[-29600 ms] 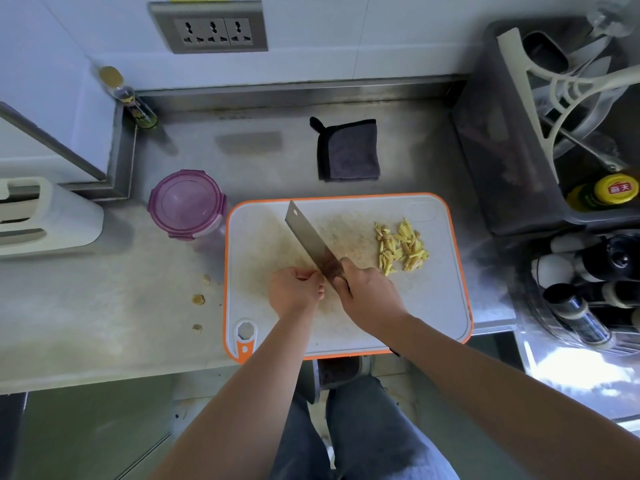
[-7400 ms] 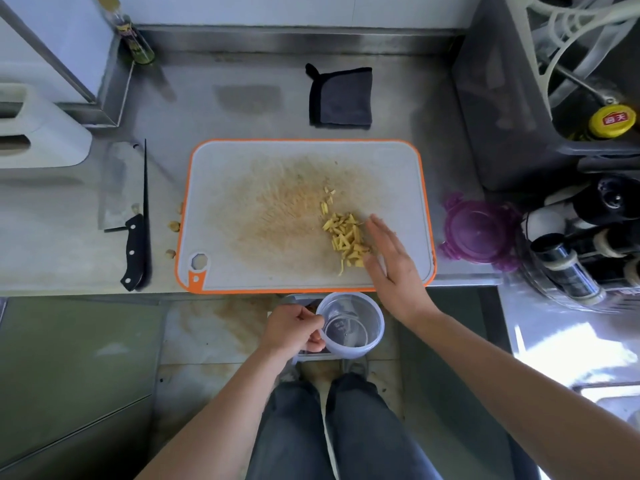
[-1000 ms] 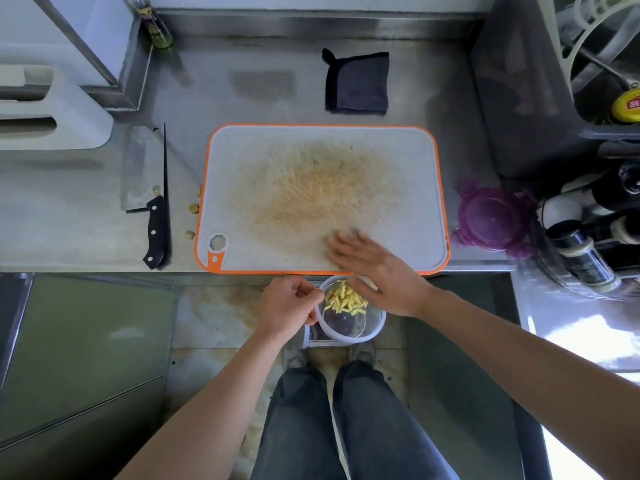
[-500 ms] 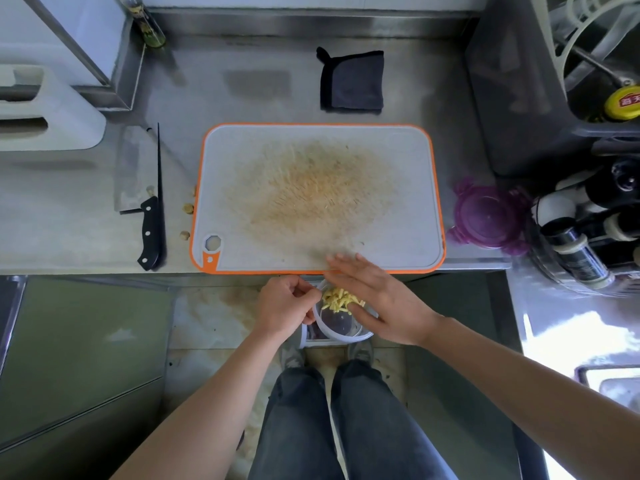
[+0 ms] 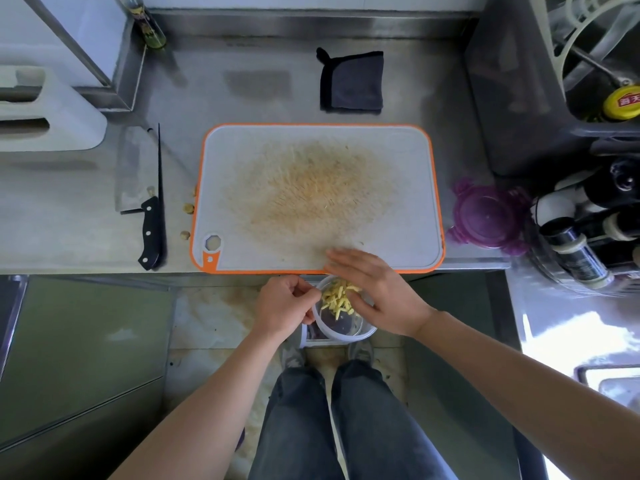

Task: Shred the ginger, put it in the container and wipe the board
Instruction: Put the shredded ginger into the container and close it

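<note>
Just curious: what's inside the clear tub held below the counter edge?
Pale yellow ginger shreds lie in the tub. The right hand covers its right side, so that part is hidden.

This is a kitchen. A brushed stainless-steel counter [image 5: 69, 220] with a raised steel back edge carries a white plastic cutting board with an orange rim [image 5: 398, 150], stained brown in the middle. Beside the board lies a broad steel cleaver with a black riveted handle [image 5: 138, 174]. A folded dark grey cloth [image 5: 353, 81], a round purple plastic lid [image 5: 488, 216] and a cluster of dark condiment bottles [image 5: 575, 247] stand around it, next to a dark grey plastic bin of utensils [image 5: 512, 98].
</note>
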Demonstrator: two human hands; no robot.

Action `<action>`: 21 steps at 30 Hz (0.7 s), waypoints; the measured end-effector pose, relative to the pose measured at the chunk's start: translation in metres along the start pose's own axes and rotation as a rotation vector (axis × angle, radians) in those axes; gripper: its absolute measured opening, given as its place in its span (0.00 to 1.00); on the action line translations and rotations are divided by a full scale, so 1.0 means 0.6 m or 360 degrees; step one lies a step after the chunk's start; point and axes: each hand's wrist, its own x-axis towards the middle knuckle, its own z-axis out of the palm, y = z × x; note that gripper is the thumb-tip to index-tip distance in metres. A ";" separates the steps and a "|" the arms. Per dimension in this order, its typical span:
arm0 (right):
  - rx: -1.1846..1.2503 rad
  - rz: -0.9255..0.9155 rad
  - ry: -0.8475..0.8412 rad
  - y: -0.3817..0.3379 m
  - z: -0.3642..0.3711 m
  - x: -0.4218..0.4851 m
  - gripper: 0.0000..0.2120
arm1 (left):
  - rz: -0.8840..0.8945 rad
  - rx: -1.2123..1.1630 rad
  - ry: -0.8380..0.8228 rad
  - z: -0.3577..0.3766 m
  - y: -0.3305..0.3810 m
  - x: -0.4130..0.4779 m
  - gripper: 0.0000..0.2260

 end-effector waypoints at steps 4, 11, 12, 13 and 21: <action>0.0004 -0.0097 -0.0067 -0.005 0.005 -0.005 0.17 | 0.0002 0.0014 -0.0003 0.001 0.001 0.001 0.05; 0.0086 -0.0032 0.0042 -0.010 -0.011 -0.012 0.17 | -0.0013 -0.0001 -0.0007 0.002 0.006 -0.003 0.05; 0.0125 0.0006 0.0091 -0.011 -0.018 -0.012 0.17 | -0.0011 0.0006 -0.0011 0.002 0.007 -0.005 0.05; 0.0155 0.0061 0.0151 -0.010 -0.026 -0.011 0.17 | -0.0007 0.0014 -0.0016 0.002 0.008 -0.007 0.05; 0.0027 0.0702 0.0565 0.055 -0.116 -0.031 0.17 | 0.0026 0.0066 -0.0265 0.012 0.043 -0.030 0.03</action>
